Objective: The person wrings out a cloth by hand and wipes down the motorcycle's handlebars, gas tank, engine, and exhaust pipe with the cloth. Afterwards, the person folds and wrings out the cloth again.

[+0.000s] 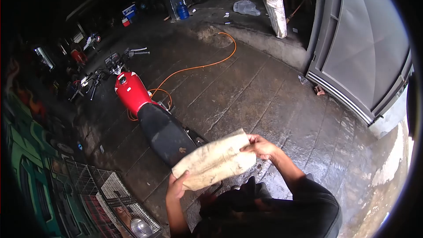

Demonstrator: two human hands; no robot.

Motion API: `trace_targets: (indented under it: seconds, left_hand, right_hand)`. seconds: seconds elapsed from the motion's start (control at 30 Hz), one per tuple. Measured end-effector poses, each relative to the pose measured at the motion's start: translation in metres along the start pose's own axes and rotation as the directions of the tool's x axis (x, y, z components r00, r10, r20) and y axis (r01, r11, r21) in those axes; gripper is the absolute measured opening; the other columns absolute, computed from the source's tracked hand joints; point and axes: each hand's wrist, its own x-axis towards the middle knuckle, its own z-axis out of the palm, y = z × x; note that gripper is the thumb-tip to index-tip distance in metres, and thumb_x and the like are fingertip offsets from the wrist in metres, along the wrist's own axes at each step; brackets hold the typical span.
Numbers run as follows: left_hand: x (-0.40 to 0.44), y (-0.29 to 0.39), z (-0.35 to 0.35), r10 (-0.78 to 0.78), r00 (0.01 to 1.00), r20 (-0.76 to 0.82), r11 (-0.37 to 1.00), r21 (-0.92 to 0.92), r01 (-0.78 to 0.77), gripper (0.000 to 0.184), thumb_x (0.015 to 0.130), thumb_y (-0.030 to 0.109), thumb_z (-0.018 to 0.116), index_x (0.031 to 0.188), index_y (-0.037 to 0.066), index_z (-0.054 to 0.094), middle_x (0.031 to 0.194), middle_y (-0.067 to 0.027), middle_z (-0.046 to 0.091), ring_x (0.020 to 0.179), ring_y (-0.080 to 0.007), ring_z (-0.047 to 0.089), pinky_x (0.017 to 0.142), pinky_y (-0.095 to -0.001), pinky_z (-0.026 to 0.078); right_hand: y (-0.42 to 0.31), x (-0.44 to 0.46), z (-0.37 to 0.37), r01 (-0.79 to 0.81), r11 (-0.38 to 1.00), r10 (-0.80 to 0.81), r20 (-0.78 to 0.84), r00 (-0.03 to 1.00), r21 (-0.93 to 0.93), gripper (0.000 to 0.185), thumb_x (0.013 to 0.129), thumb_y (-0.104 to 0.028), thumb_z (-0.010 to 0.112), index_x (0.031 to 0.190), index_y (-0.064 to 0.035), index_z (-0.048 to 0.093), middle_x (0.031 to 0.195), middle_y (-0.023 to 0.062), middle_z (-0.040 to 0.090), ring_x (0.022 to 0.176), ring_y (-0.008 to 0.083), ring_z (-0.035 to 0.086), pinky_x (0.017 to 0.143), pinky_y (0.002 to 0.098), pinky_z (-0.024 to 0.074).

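A flat, stained cream-coloured piece (216, 161), cloth or foam, is stretched out in front of my body. Whether it is folded I cannot tell. My left hand (177, 186) grips its lower left corner, thumb on top. At the upper right end, my right hand (261, 146) pinches the edge between thumb and fingers. Just beyond the piece stands a motorcycle with a black seat (165, 134) and a red fuel tank (132, 92). The piece overlaps the rear of the seat in view, and whether they touch is unclear.
An orange hose (194, 67) runs over the wet, dark floor from the motorcycle to a raised ledge (260, 39). A grubby white slab (275, 15) leans there. On the right is a grey metal gate (365, 39); wire cages (94, 185) stand at lower left.
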Motion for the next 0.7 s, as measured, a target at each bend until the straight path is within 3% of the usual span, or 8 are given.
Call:
trace_targets:
  seconds: [0.13, 0.17, 0.2, 0.27, 0.5, 0.57, 0.63, 0.7]
  left_hand:
    - [-0.013, 0.078, 0.023, 0.348, 0.938, 0.014, 0.93, -0.13, -0.343, 0.039, 0.087, -0.003, 0.07, 0.125, -0.005, 0.063, 0.127, -0.0218, 0.066, 0.116, -0.0298, 0.066, 0.099, -0.0406, 0.053]
    - [-0.01, 0.101, 0.029, 0.475, 0.84, 0.263, 0.879, -0.093, -0.468, 0.03, 0.085, -0.002, 0.072, 0.115, -0.004, 0.068, 0.125, -0.0265, 0.066, 0.114, -0.0336, 0.067, 0.097, -0.0435, 0.054]
    - [-0.009, 0.121, 0.035, 0.548, 0.673, 0.497, 0.803, -0.089, -0.589, 0.021, 0.084, -0.001, 0.073, 0.105, -0.004, 0.074, 0.122, -0.0312, 0.066, 0.112, -0.0373, 0.068, 0.095, -0.0465, 0.056]
    - [-0.002, 0.107, 0.016, 0.515, 0.75, 0.415, 0.842, -0.078, -0.534, 0.006, 0.082, 0.001, 0.075, 0.086, -0.003, 0.077, 0.119, -0.0373, 0.064, 0.109, -0.0424, 0.069, 0.091, -0.0504, 0.058]
    - [-0.01, 0.091, 0.023, 0.279, 0.932, 0.232, 0.956, -0.153, -0.248, 0.041, 0.092, 0.004, 0.064, 0.132, -0.006, 0.058, 0.12, -0.0231, 0.069, 0.108, -0.0291, 0.071, 0.097, -0.0403, 0.056]
    - [-0.006, 0.071, 0.023, 0.213, 0.957, 0.197, 0.968, -0.177, -0.179, 0.041, 0.095, 0.004, 0.058, 0.134, -0.007, 0.056, 0.123, -0.0203, 0.068, 0.11, -0.0269, 0.069, 0.098, -0.0384, 0.055]
    - [0.005, 0.035, 0.006, 0.153, 0.978, 0.143, 0.97, -0.212, -0.121, 0.04, 0.098, 0.006, 0.049, 0.134, -0.008, 0.055, 0.132, -0.0188, 0.064, 0.119, -0.0264, 0.064, 0.104, -0.0391, 0.051]
    - [0.006, 0.012, -0.008, 0.041, 0.993, 0.109, 0.968, -0.25, -0.012, 0.05, 0.1, 0.026, 0.047, 0.137, -0.007, 0.053, 0.135, -0.0214, 0.061, 0.125, -0.0293, 0.06, 0.109, -0.0438, 0.047]
  right_hand:
    - [-0.063, -0.011, 0.01, 0.394, 0.86, -0.37, 0.136, 0.919, -0.324, 0.024, 0.09, 0.005, 0.068, 0.112, -0.001, 0.075, 0.116, 0.011, 0.073, 0.105, 0.0181, 0.069, 0.094, 0.0337, 0.0538]
    - [-0.099, -0.019, 0.037, 0.597, 0.782, -0.506, 0.375, 0.777, -0.181, 0.022, 0.085, 0.009, 0.066, 0.103, 0.0015, 0.077, 0.122, 0.0171, 0.071, 0.112, 0.0248, 0.067, 0.096, 0.0354, 0.0536]
    - [-0.109, -0.025, 0.039, 0.53, 0.796, -0.435, 0.334, 0.836, -0.292, 0.023, 0.082, 0.01, 0.066, 0.099, 0.0016, 0.078, 0.127, 0.0207, 0.068, 0.119, 0.029, 0.064, 0.099, 0.0377, 0.0526]
    - [-0.113, -0.02, 0.036, 0.65, 0.693, -0.513, 0.421, 0.748, -0.31, 0.028, 0.085, 0.011, 0.063, 0.109, 0.0017, 0.075, 0.127, 0.0201, 0.068, 0.116, 0.0292, 0.066, 0.098, 0.037, 0.0534]
    - [-0.083, -0.011, 0.034, 0.334, 0.932, -0.327, 0.072, 0.942, -0.137, 0.03, 0.098, -0.005, 0.06, 0.126, 0.0067, 0.062, 0.104, 0.0129, 0.074, 0.088, 0.012, 0.073, 0.076, 0.0278, 0.0615]
    - [-0.062, -0.006, 0.014, 0.044, 0.989, -0.046, -0.007, 0.999, -0.141, 0.038, 0.103, -0.021, 0.053, 0.128, 0.0066, 0.059, 0.112, 0.0192, 0.071, 0.094, 0.0258, 0.073, 0.08, 0.0432, 0.0629]
    - [-0.033, 0.003, 0.014, -0.024, 0.981, 0.027, -0.013, 1.0, 0.19, 0.046, 0.106, -0.029, 0.042, 0.133, 0.0062, 0.054, 0.122, 0.0249, 0.067, 0.105, 0.0416, 0.069, 0.086, 0.0596, 0.0589]
    - [-0.019, 0.004, 0.009, -0.069, 0.951, 0.059, 0.044, 0.997, 0.303, 0.055, 0.106, -0.039, 0.036, 0.138, 0.0046, 0.049, 0.127, 0.0237, 0.065, 0.112, 0.0393, 0.066, 0.09, 0.0592, 0.0572]
